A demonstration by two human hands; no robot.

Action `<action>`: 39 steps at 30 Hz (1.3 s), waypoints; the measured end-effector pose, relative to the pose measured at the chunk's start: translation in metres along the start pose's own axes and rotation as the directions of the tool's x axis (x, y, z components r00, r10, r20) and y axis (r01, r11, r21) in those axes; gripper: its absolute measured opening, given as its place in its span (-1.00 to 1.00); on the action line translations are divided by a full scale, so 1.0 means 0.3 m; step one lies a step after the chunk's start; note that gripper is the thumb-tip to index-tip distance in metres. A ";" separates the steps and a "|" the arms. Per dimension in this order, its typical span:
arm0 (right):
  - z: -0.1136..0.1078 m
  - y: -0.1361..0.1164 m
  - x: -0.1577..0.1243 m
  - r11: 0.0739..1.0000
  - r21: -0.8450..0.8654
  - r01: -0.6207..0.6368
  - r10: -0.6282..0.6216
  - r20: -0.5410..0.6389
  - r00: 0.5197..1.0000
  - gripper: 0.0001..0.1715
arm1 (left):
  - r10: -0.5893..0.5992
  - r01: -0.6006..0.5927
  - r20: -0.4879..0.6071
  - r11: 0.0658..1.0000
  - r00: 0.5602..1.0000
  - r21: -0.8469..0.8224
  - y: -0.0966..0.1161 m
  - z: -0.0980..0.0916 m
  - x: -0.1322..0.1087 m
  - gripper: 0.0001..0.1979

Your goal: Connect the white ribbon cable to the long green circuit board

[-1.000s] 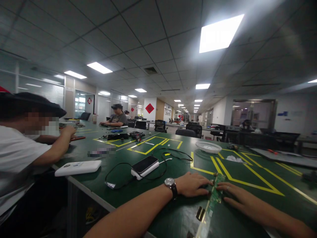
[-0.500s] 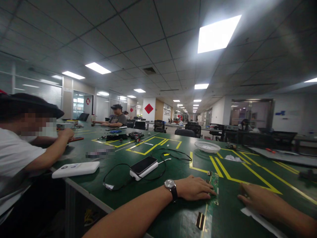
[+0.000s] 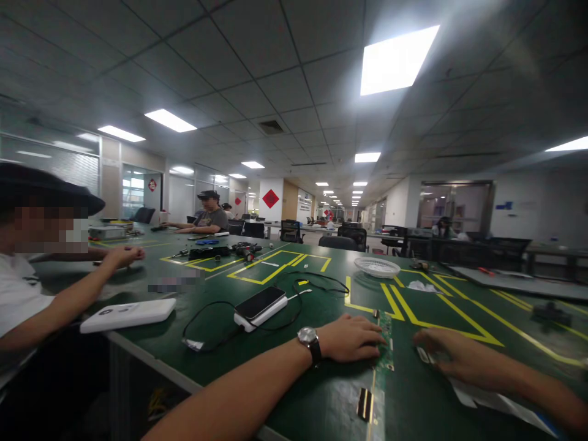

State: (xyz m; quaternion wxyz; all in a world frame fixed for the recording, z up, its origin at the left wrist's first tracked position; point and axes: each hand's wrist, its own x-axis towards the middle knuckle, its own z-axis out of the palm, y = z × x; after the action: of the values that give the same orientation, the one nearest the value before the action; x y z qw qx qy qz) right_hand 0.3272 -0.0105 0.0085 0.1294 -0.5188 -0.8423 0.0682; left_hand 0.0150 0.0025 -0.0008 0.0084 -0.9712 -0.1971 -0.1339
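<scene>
A long, narrow green circuit board (image 3: 386,343) lies on the green tabletop, pointing away from me. My left hand (image 3: 351,338), with a watch (image 3: 309,346) on its wrist, rests flat with fingers stretched over the board's left edge. Nearer to me, a dark connector strip (image 3: 364,404) with gold lines sits by the board's lower part. To the right of the board, my right hand (image 3: 452,355) is blurred, its fingers closed on a small light-coloured piece (image 3: 423,354) too indistinct to name. White paper or film (image 3: 498,409) lies under the right forearm.
A phone (image 3: 261,302) rests on a white block (image 3: 260,315), with a black cable (image 3: 193,311) looped around. Further off stand a white basket (image 3: 377,267), crumpled white paper (image 3: 422,286) and dark tools (image 3: 245,250). A co-worker (image 3: 64,306) sits at left beside a white case (image 3: 128,314).
The whole view has shifted slightly. My right hand has moved closer to the board, and the small light piece now shows at its fingers. The left co-worker's hands have come together.
</scene>
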 end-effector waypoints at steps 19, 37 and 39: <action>0.076 -0.182 0.029 0.996 -0.063 0.070 -0.077 -0.121 0.990 -0.81 | -0.056 0.060 0.058 0.995 0.997 -0.080 0.016 -0.001 -0.002 -0.58; 0.084 -0.194 0.031 0.997 -0.038 0.068 -0.073 -0.140 0.987 -0.85 | -0.055 0.060 0.062 0.995 0.997 -0.084 0.009 0.005 0.000 -0.59; 0.087 -0.195 0.034 0.996 -0.027 0.080 -0.083 -0.138 0.987 -0.84 | -0.049 0.055 0.065 0.994 0.997 -0.093 0.006 0.007 0.001 -0.59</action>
State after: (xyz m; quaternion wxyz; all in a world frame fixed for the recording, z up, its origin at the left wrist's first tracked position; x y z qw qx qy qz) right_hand 0.2653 -0.0274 -0.0005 0.1851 -0.4887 -0.8524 0.0176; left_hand 0.0165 0.0009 -0.0028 -0.0476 -0.9687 -0.2160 -0.1126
